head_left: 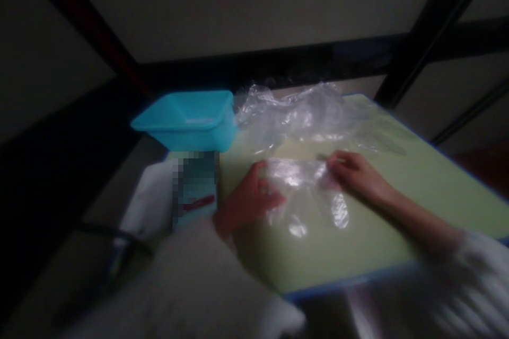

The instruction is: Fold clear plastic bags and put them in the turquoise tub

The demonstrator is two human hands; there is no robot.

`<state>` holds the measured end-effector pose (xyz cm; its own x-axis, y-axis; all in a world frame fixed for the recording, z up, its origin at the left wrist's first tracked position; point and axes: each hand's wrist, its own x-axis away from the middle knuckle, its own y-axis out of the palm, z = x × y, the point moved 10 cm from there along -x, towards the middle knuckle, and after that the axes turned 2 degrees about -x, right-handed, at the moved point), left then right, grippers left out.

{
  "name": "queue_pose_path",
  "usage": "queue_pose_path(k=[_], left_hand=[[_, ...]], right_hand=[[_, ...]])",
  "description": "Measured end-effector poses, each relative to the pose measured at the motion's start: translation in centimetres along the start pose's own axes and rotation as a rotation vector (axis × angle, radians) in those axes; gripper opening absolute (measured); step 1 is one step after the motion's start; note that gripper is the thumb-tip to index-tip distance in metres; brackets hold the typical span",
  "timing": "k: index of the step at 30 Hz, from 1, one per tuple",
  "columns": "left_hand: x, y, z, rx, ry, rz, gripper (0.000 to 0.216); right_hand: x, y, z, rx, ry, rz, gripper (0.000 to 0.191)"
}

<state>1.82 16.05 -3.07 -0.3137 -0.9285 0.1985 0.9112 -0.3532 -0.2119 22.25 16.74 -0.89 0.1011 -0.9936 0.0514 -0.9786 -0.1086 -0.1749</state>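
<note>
A clear plastic bag [306,190] lies flat on the pale green table top [417,201]. My left hand [248,198] has its fingers curled onto the bag's left edge. My right hand [353,172] pinches the bag's right upper edge. Both hands rest on the table, about a bag's width apart. The picture is dim and soft, so fine detail of the fingers is unclear.
A heap of crumpled clear plastic [302,114] sits at the far side of the table. A turquoise plastic tub [191,119] stands at the far left corner, with a blurred-out card or box [194,185] in front of it. Dark metal frame bars [433,26] rise behind.
</note>
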Motion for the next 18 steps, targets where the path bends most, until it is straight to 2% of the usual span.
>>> queue_pose_path(k=[3,6,9,12,14,16,18], left_hand=[[0.3,0.2,0.2,-0.048,0.029,-0.028,0.092],[0.1,-1.2,1.1,-0.173,0.110,0.100,0.086],[0.5,-3.6,3.0,-0.321,0.253,0.369,0.070],[1.8,-4.4,5.3,-0.524,0.442,0.560,0.063],[2.7,-3.8,6.5,-0.660,0.567,0.605,0.060],[3.5,-2.9,7.1,-0.758,0.637,0.601,0.053],[3.7,-2.0,7.1,-0.812,0.634,0.555,0.046]], right_hand=[[0.1,-1.0,0.9,-0.089,0.037,0.093,0.019],[1.1,-1.1,1.6,-0.150,0.076,0.125,0.022],[3.3,0.6,1.9,-0.136,0.144,-0.031,0.023],[6.2,2.8,1.3,-0.012,0.164,-0.341,0.022],[6.7,2.3,0.0,0.150,0.089,-0.424,0.020],[5.3,0.3,-2.4,0.383,-0.084,-0.322,0.021],[3.4,-0.7,-5.3,0.593,-0.295,-0.211,0.022]])
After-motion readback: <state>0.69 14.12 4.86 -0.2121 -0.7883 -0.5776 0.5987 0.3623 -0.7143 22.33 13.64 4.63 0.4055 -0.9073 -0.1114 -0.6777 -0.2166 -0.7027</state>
